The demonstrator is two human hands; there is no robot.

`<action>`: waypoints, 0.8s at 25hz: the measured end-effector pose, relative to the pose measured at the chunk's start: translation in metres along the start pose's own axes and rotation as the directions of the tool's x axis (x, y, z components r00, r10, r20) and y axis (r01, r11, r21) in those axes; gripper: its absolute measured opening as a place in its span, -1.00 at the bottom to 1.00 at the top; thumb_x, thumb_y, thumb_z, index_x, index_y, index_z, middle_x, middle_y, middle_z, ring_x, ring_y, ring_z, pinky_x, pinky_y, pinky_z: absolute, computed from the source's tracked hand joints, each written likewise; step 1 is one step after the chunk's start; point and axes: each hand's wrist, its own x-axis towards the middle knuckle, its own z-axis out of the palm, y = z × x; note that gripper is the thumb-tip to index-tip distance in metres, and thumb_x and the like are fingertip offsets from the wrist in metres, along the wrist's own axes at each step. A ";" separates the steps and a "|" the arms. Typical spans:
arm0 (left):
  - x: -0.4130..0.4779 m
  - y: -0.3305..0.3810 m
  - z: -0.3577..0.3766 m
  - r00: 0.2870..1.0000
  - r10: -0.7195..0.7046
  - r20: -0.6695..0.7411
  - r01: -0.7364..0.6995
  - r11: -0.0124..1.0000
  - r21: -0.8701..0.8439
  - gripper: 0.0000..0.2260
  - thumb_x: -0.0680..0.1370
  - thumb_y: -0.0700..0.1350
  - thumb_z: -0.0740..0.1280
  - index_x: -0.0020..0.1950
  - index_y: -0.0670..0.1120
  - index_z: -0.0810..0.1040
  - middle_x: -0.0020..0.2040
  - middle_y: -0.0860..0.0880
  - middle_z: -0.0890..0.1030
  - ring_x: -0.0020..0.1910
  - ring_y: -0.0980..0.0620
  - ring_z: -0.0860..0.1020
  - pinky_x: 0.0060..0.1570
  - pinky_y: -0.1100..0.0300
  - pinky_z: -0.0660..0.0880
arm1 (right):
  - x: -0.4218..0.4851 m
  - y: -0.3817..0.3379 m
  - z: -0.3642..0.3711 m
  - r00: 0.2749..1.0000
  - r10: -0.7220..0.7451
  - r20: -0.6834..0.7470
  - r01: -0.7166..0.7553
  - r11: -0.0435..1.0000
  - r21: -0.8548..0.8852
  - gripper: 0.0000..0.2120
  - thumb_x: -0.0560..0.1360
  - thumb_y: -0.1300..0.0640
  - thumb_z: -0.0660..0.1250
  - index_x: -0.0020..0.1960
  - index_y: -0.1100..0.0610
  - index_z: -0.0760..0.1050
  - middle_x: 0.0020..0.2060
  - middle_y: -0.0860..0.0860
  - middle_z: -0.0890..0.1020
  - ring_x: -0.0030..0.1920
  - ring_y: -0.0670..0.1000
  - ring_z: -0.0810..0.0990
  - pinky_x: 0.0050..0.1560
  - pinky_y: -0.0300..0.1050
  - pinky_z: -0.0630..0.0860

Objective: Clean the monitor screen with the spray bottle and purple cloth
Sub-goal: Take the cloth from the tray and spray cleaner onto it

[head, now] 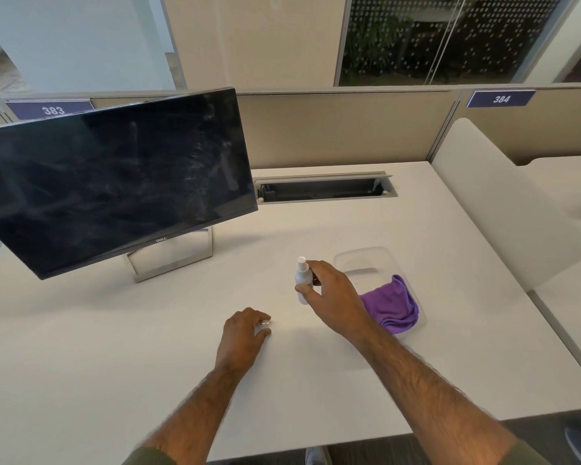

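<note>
Monitor [114, 182] stands at the tabletop's [416, 229] left, screen streaked and smeary, so wiping looks not yet done; bottle [302, 280] upright at centre, uncapped, right hand [332, 293] wrapped round it; left hand [245, 330] curled over something small and clear, likely the cap, hard to tell; cloth [391, 305] lies untouched in a clear tray [363, 260] just right; monitor's left edge is cut off.

Smudged black monitor screen [114, 182] far left; white spray bottle [302, 280] upright at centre; crumpled purple cloth [391, 305] right.
</note>
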 end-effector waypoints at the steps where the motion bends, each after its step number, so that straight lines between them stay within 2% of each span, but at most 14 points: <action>1: 0.000 0.000 0.001 1.000 0.006 -0.004 -0.006 1.000 0.027 -0.82 0.50 -0.11 0.49 0.06 0.10 0.64 0.01 0.17 0.64 0.09 0.06 0.55 0.13 0.23 0.33 | 0.000 0.000 0.000 1.000 0.002 -0.001 -0.002 1.000 -0.002 -0.72 0.54 0.08 0.39 0.23 0.10 0.51 0.06 -0.03 0.63 0.01 0.01 0.60 0.08 0.04 0.58; 4: 0.000 -0.001 0.001 0.999 0.040 -0.011 -0.039 0.997 0.069 -0.78 0.48 -0.02 0.51 0.10 0.12 0.62 0.07 0.18 0.63 0.16 0.04 0.54 0.19 0.23 0.28 | -0.001 -0.002 -0.001 1.000 0.012 -0.007 -0.013 1.000 -0.010 -0.71 0.54 0.08 0.39 0.24 0.09 0.51 0.07 -0.05 0.62 0.02 -0.01 0.60 0.09 0.02 0.58; 7: -0.001 -0.004 0.000 0.995 0.096 -0.009 -0.095 0.990 0.109 -0.65 0.53 0.10 0.46 0.30 0.10 0.59 0.26 0.12 0.59 0.31 0.03 0.48 0.37 0.14 0.28 | -0.003 -0.004 -0.001 0.999 0.021 -0.026 -0.021 1.000 -0.022 -0.71 0.54 0.07 0.40 0.24 0.08 0.51 0.03 -0.11 0.59 0.01 -0.02 0.59 0.08 -0.01 0.59; 10: 0.003 0.001 -0.003 0.990 0.133 -0.042 -0.128 0.986 0.104 -0.63 0.61 0.13 0.35 0.39 0.06 0.55 0.41 0.07 0.54 0.45 -0.01 0.42 0.48 0.09 0.24 | -0.007 -0.004 -0.005 0.996 0.058 -0.068 -0.059 0.998 -0.023 -0.70 0.54 0.05 0.39 0.25 0.06 0.51 0.04 -0.12 0.60 0.02 -0.04 0.59 0.09 -0.04 0.59; 16: 0.019 0.046 -0.012 0.961 0.264 -0.077 -0.266 0.964 -0.005 -0.70 0.64 0.03 0.34 0.35 -0.01 0.59 0.39 0.02 0.57 0.42 -0.02 0.47 0.42 0.09 0.37 | -0.034 0.003 -0.034 0.942 0.211 -0.260 -0.226 0.974 -0.027 -0.67 0.52 0.06 0.43 0.27 0.04 0.53 0.04 -0.16 0.60 0.03 -0.04 0.61 0.07 -0.11 0.57; 20: 0.026 0.091 -0.007 0.930 0.366 0.021 -0.364 0.929 -0.070 -0.73 0.65 -0.04 0.33 0.33 -0.04 0.60 0.39 0.00 0.55 0.40 -0.02 0.46 0.35 0.22 0.32 | -0.064 0.012 -0.066 0.882 0.292 -0.370 -0.321 0.947 -0.019 -0.70 0.52 0.11 0.43 0.24 0.07 0.55 0.02 -0.06 0.65 0.00 0.02 0.62 0.07 0.04 0.60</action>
